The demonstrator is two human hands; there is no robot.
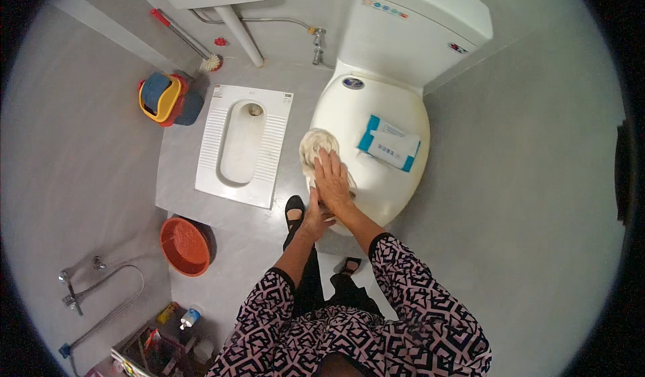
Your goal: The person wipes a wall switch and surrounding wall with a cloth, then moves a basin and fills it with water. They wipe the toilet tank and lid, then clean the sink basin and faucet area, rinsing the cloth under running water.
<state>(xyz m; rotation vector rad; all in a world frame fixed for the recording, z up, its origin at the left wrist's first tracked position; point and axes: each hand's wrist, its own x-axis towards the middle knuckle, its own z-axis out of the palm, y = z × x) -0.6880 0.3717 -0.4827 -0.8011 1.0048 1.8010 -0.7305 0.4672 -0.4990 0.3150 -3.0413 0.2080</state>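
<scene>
A cream-coloured cloth (318,141) lies bunched over the left edge of the white toilet lid (383,192). My right hand (332,181) rests flat on top of it with the fingers stretched out. Just below and to the left, my left hand (314,221) has its fingers closed around the cloth's lower end, partly hidden by my right wrist. On the shut lid, to the right of my hands, lies a blue and white soft packet (390,144), apparently of wipes.
Left of the toilet, a white squat pan (275,145) is set into a raised floor. An orange bucket (186,246), a yellow-rimmed bin (169,101) and a red-handled brush (188,37) stand along the left. A hose (131,296) hangs near a crate (144,353).
</scene>
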